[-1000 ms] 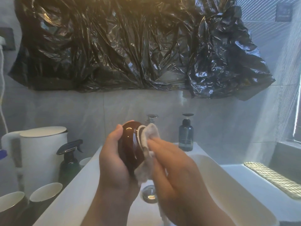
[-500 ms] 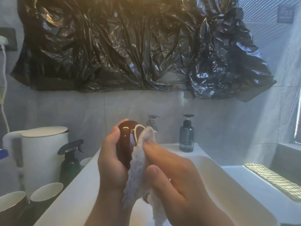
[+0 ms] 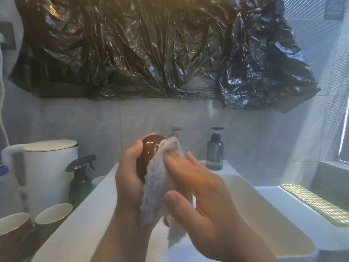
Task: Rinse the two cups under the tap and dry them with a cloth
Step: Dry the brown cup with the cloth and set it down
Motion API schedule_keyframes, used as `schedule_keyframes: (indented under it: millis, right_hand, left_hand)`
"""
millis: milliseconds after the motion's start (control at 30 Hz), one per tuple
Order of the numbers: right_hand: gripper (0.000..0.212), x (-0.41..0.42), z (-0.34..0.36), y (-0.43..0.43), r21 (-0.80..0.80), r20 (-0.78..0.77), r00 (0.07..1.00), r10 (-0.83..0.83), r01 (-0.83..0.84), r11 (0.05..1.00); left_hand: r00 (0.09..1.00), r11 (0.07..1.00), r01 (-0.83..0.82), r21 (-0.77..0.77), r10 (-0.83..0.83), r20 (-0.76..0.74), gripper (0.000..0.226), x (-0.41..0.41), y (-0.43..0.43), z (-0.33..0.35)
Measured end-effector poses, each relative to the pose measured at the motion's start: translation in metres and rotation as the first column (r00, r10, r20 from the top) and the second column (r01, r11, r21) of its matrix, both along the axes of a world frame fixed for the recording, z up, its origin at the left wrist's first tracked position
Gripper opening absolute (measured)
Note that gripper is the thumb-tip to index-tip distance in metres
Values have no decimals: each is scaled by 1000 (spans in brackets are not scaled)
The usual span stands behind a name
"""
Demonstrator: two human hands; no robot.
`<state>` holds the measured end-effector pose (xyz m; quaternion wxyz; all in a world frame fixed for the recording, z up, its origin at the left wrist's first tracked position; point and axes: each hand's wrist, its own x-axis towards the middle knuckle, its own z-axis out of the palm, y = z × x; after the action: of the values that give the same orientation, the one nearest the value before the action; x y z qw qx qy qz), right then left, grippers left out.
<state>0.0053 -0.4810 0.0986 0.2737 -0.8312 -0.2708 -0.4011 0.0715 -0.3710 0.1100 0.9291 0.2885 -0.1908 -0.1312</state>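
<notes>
I judge this the drying step: above the sink (image 3: 264, 201) my left hand (image 3: 130, 178) grips the brown cup (image 3: 149, 150) while my right hand (image 3: 204, 190) fingers (image 3: 175, 163) pinch the cloth (image 3: 160, 178) against its rim, so next I'd turn the cup to wipe all round.

Glossy brown cup (image 3: 149, 148) (tilted) touching rumpled white cloth (image 3: 158, 184).

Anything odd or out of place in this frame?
Yes: crumpled black plastic sheeting hangs across the wall above the sink, an unusual covering there. Nothing looks spilled or broken.
</notes>
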Motion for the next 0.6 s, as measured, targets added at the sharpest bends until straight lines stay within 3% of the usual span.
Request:
schedule_keyframes:
  millis: [67,133,233,300,367,500,600]
  right_hand:
    - [67,3,-2,-3,-10,-46,999,-14,14,1000]
    - [74,4,-4,-5,-37,-75,990,-121,119,992]
    - [66,3,-3,-1,-114,-35,971,-236,231,966]
    - [49,3,-4,3,-111,18,973,-231,231,966]
    - [45,5,-6,3,-81,32,986,-166,168,983]
    - [67,10,-10,-4,-8,-41,999,-23,23,1000]
    - [78,19,-14,-7,79,-45,996,-82,85,993]
  left_hand:
    - [987,990,142,4,-142,75,63,-5,-3,0]
    - [994,993,106,-42,-104,41,71,-2,-3,-3]
    - [999,997,-51,-51,51,-4,51,-3,0,3]
    - [995,995,-95,-26,95,-26,53,-1,3,3]
    - [997,997,-78,4,78,-12,58,2,5,2]
    - [994,994,109,-11,-109,-1,62,-1,-3,-1]
    - [999,999,38,-2,-38,31,60,0,-10,-4]
